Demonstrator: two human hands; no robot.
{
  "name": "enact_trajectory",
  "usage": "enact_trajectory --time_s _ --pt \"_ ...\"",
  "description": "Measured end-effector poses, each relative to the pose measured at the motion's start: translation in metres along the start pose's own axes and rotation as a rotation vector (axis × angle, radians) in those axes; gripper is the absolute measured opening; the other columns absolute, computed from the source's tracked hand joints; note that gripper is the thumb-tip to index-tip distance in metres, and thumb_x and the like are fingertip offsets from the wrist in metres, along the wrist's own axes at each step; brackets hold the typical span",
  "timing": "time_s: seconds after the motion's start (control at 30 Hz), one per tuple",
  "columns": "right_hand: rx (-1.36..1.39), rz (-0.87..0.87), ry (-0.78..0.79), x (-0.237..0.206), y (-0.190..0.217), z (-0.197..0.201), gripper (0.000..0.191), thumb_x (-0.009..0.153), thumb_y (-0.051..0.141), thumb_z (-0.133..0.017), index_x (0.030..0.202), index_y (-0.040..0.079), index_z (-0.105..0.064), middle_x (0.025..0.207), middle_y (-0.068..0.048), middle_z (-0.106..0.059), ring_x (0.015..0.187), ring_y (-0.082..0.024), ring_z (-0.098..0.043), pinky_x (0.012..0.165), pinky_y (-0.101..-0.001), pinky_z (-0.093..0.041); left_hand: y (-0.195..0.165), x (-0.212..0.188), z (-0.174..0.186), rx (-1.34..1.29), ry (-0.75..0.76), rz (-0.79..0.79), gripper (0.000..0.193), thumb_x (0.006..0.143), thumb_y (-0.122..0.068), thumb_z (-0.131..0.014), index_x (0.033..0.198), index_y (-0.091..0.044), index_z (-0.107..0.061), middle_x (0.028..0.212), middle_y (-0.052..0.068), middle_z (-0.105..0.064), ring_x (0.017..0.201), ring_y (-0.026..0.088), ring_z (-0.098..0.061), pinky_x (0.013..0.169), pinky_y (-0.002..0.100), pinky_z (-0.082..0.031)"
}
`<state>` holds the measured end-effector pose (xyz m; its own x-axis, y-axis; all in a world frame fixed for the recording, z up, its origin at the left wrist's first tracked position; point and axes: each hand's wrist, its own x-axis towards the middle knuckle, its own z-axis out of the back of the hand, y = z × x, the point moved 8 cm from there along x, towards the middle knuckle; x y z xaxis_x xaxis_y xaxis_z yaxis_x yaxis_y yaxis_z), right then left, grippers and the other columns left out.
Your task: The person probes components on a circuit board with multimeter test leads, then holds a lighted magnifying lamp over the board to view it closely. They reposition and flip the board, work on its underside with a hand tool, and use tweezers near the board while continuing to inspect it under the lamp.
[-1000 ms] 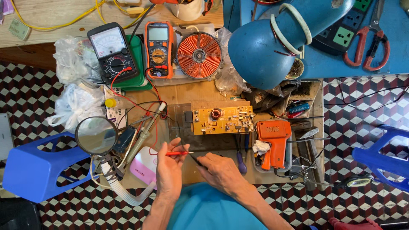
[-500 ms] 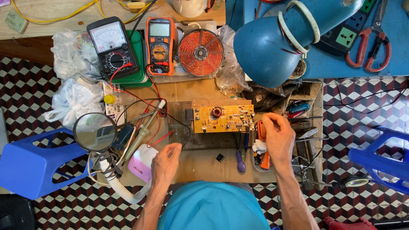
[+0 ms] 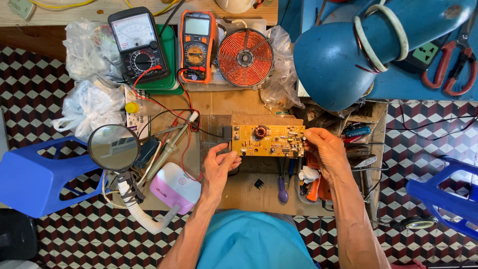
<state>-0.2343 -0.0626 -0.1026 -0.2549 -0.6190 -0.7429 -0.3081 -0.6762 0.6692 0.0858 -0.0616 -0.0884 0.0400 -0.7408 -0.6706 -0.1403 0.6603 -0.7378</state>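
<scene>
— While gripped at both short ends, where does the yellow circuit board point(image 3: 268, 141) sit?
— Near the middle of the wooden workbench point(image 3: 219, 104), long axis running left to right, component side up, lifted or resting cannot be told.

— Left hand point(image 3: 218, 167)?
— Below the board's left end, fingers curled up, tips pinching the lower left corner; holding nothing else.

— Right hand point(image 3: 326, 152)?
— At the right short edge, thumb and fingers closed over that end, palm toward the bench's right edge. Both equally close, one per end, board spanning the gap between them.

— Just beneath?
— Small black component point(image 3: 258, 183) lying loose on the bench, purple-handled screwdriver point(image 3: 282, 187) beside it, orange soldering gun point(image 3: 316, 182) partly hidden under the right wrist.

— Further left?
— Pink-and-white box point(image 3: 175, 187), round magnifier point(image 3: 113, 147) on a flexible hose, red and black probe leads point(image 3: 172, 112) trailing across the bench.

— Toward the far edge?
— Analogue multimeter point(image 3: 138, 45), orange digital multimeter point(image 3: 198, 46), copper induction coil point(image 3: 245, 58) in a row; blue desk lamp point(image 3: 348, 60) hanging over the far right corner; red-handled scissors point(image 3: 450, 65) beyond it.

— Off the bench?
— Blue plastic stools point(image 3: 35, 174) either side on the checkered floor.
</scene>
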Motion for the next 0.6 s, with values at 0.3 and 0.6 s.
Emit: enact_trajectory --time_s 0.3,0.6 --pt "0.198 -0.017 0.066 0.012 -0.014 0.004 0.014 0.098 0.012 -0.07 0.105 0.0 -0.071 0.085 -0.001 -0.065 0.073 -0.007 -0.058 0.064 -0.0198 -0.05 -0.02 -0.009 -0.004 -0.054 0.069 -0.062 0.044 0.096 -0.018 -0.066 0.135 0.002 -0.059 0.096 0.01 -0.072 0.086 0.013 -0.07 0.08 0.028 -0.058" --pt "0.322 0.05 0.12 -0.019 0.014 -0.013 0.02 0.099 0.011 -0.065 0.114 -0.003 -0.069 0.098 -0.007 -0.069 0.085 -0.011 -0.064 0.081 -0.0258 -0.058 -0.035 -0.014 -0.004 -0.091 0.104 -0.047 0.044 0.098 -0.018 -0.065 0.138 -0.003 -0.062 0.098 0.006 -0.072 0.088 0.011 -0.067 0.083 0.027 -0.056"
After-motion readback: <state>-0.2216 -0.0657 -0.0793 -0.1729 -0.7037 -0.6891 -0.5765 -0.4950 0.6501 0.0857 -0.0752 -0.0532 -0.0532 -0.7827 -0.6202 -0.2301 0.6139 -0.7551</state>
